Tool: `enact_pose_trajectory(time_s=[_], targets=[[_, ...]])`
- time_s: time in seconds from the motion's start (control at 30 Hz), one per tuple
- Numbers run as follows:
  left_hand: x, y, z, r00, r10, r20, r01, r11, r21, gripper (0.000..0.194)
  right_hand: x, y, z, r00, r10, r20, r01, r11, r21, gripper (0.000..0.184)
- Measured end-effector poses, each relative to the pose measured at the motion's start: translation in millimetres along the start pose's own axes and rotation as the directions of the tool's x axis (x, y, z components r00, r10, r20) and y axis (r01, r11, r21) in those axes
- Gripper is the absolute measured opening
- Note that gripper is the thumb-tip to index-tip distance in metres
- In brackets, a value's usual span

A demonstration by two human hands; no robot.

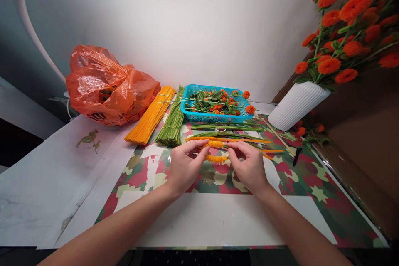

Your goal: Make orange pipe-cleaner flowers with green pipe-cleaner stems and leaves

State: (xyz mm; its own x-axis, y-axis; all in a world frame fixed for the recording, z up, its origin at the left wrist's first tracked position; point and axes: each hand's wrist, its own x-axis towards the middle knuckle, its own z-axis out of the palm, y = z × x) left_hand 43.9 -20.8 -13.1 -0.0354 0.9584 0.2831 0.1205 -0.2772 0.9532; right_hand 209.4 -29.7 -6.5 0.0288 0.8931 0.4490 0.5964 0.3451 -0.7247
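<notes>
Between my two hands is a loop of coiled orange-yellow pipe cleaner [217,159], with green stem showing near its right side. My left hand [188,164] pinches the loop's left end between thumb and fingers. On the right end, the fingertips of my right hand [247,163] are closed in the same way. Just beyond the hands lie loose green pipe cleaners [229,127] and a few straight orange pipe cleaners [276,151]. The exact grip points are partly covered by my fingers.
A blue basket [218,119] holds green and orange flower pieces. Left of it lie a green bundle [171,131], an orange bundle [151,116] and an orange plastic bag [107,87]. A white ribbed vase [297,106] with orange flowers [330,65] leans at right. White paper [218,224] lies in front.
</notes>
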Motion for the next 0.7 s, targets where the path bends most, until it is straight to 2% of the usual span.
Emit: enact_pose_trajectory(time_s=[0.33,0.57,0.7], targets=[[3.3,-5.6,-3.6,0.993,0.07,0.091,-0.081,0.989,0.125,0.015,3.8,2.6,-4.0,0.993,-0.113,0.02,0.114,0.993,-0.022,0.021],[4.0,-6.6,-4.8,0.99,0.086,0.114,-0.104,0.982,0.156,0.015,6.0,4.4,-3.9,0.997,-0.011,0.072,0.006,0.997,0.072,0.018],[3.4,-6.7,-4.4,0.988,0.095,0.123,-0.113,0.983,0.146,0.015,5.4,5.6,-2.7,0.997,-0.002,0.077,-0.004,0.997,0.072,0.018]])
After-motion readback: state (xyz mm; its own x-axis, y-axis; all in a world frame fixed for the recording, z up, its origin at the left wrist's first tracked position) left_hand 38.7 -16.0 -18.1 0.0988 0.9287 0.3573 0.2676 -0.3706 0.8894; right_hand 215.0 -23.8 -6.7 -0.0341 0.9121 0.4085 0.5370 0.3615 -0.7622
